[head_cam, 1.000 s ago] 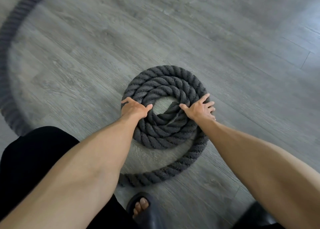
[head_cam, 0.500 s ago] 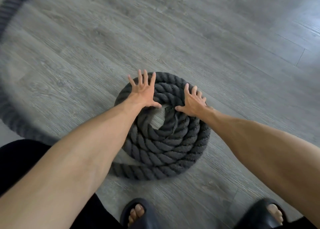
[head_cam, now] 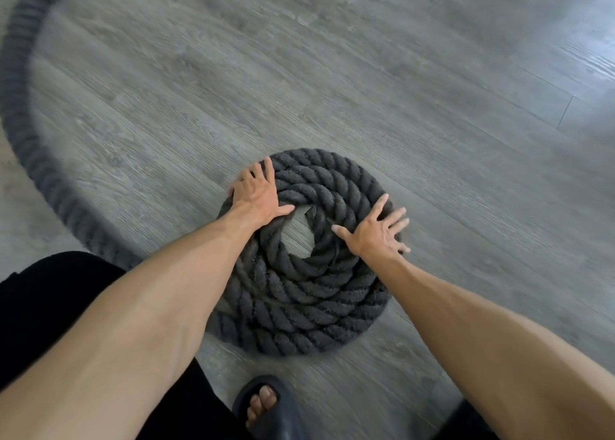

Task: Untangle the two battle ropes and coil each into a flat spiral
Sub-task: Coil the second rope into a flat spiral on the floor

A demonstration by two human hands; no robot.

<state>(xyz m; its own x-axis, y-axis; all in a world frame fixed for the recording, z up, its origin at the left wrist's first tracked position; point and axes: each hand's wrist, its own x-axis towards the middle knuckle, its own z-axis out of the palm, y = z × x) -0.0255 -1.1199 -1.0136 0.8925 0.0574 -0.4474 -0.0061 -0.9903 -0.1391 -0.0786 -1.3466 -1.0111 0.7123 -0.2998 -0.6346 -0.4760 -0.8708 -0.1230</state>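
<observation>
A thick dark grey battle rope lies wound into a flat spiral coil on the wood floor, with a small gap of bare floor at its centre. My left hand lies flat on the coil's upper left rim, fingers spread and straight. My right hand presses flat on the right side of the coil, fingers splayed. The free length of rope runs from the coil's lower left out in a wide arc along the left of the view, blurred.
Grey wood-plank floor stretches around the coil. My foot in a dark slide sandal stands just below the coil, with black clothing at the lower left.
Both hands went from holding the inner loops to lying flat on the coil. The left moved to the upper left rim, the right to the right side. The coil has grown tighter by a turn.
</observation>
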